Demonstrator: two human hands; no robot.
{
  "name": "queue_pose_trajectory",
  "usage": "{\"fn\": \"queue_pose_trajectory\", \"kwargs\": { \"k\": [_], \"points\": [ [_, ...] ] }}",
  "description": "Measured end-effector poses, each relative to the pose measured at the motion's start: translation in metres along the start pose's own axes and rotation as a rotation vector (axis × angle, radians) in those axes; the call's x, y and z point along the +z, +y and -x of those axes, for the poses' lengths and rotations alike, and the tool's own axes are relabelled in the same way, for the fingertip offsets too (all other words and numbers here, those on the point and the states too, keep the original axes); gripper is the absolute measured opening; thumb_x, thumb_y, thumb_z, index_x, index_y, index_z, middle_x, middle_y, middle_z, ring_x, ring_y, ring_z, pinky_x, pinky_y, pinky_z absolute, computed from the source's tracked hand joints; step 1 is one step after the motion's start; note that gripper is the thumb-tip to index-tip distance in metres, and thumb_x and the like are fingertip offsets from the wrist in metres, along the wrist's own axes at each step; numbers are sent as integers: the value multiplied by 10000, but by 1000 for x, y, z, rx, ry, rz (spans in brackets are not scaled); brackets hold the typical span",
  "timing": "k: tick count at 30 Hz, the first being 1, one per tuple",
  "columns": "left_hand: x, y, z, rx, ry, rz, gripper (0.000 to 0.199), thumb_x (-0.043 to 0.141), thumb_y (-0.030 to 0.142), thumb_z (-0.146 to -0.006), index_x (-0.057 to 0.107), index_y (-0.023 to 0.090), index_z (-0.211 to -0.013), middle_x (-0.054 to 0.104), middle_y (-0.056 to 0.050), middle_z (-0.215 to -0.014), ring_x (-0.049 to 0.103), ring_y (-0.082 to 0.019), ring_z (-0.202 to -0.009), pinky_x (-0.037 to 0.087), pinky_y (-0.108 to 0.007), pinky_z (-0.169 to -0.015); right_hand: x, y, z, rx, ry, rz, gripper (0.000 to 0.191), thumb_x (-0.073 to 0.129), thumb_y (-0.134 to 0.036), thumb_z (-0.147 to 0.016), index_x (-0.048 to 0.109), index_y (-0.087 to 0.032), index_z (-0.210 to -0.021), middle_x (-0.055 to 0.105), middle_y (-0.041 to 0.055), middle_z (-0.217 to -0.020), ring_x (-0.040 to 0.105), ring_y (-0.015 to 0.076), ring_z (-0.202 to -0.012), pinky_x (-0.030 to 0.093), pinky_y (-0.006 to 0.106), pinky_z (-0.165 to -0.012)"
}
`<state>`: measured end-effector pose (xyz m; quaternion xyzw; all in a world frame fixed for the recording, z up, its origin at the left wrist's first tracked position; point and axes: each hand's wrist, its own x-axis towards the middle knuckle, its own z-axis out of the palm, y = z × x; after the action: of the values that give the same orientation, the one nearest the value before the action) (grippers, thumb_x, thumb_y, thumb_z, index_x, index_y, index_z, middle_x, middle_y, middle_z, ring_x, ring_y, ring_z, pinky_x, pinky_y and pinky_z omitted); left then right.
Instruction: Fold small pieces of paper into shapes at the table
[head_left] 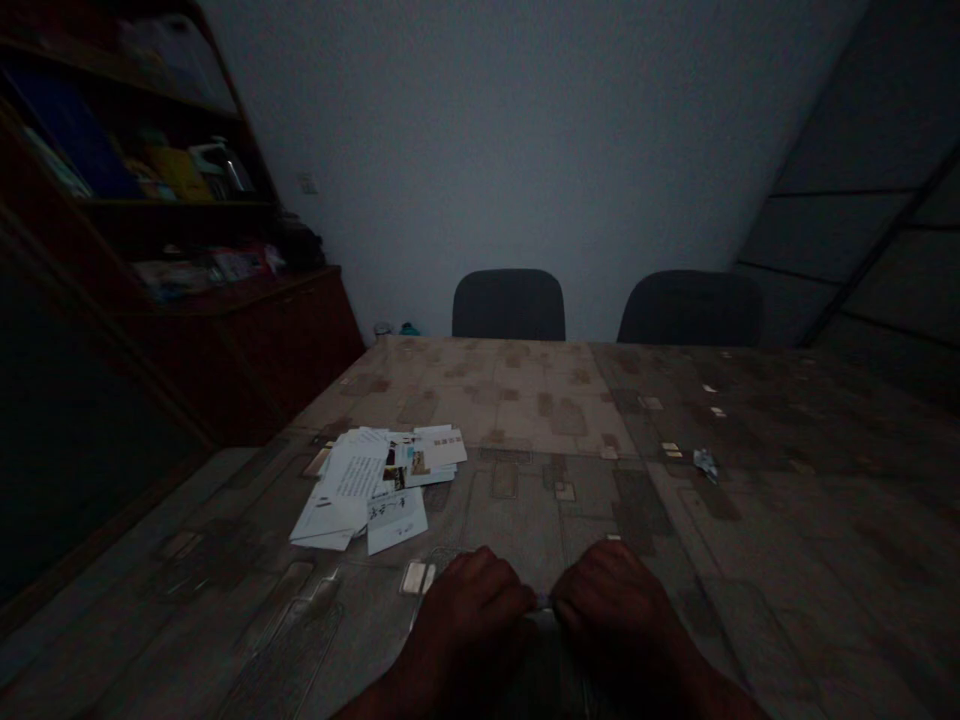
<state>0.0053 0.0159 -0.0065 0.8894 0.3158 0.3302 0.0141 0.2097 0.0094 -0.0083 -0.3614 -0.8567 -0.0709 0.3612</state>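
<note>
At the near edge of the table, my left hand [484, 600] and my right hand [615, 600] are side by side, knuckles up. Both have curled fingers, thumbs nearly meeting. A small pale sliver [544, 602] shows in the gap between them, pinched from both sides; the dimness and my fingers hide what it belongs to. Ahead and to the left of my left hand lies a loose pile of printed cards and papers [352, 485], overlapping one another. A small crumpled scrap [705, 462] rests beyond my right hand.
A patterned cloth [510, 390] covers the wide table. Two dark chairs, one on the left [508, 305] and one on the right [690, 308], stand at its far side before a pale wall [525, 140]. A dark wooden cabinet [277, 340] with filled shelves is at left.
</note>
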Motion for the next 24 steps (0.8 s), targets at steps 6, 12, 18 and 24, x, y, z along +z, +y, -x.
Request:
{"fn": "queue_pose_trajectory", "kwargs": {
  "k": [6,12,18,24],
  "points": [
    [-1,10,-16,-124,64,303,166,478,75,-812,562,171,-706,578,-10,-632,497,-140,-606,344,-245,-576,-7,-7,-1,196,-47,-221,139,490,-183,-904,538,-191,-774,590,-2,-687,492,161,-667,289,306,-663],
    [-4,10,-17,-230,-1,371,160,508,20,-663,560,169,-634,569,3,-594,498,-133,-591,315,-224,-554,-16,-11,-7,258,-93,-306,149,514,-126,-852,520,-189,-717,574,-8,-651,505,150,-643,308,275,-628],
    [-13,4,-21,-387,-139,374,175,516,-5,-602,568,160,-579,568,14,-563,516,-134,-587,328,-222,-566,-17,-7,-9,288,-117,-311,150,491,-76,-792,529,-184,-693,590,5,-635,536,155,-636,341,263,-609],
    [-26,-2,-21,-485,-179,361,185,511,6,-630,602,163,-593,580,10,-588,538,-143,-594,342,-234,-564,-22,5,-9,382,-99,-268,129,472,-103,-729,540,-178,-649,569,13,-599,544,159,-578,371,251,-559]
  ]
}}
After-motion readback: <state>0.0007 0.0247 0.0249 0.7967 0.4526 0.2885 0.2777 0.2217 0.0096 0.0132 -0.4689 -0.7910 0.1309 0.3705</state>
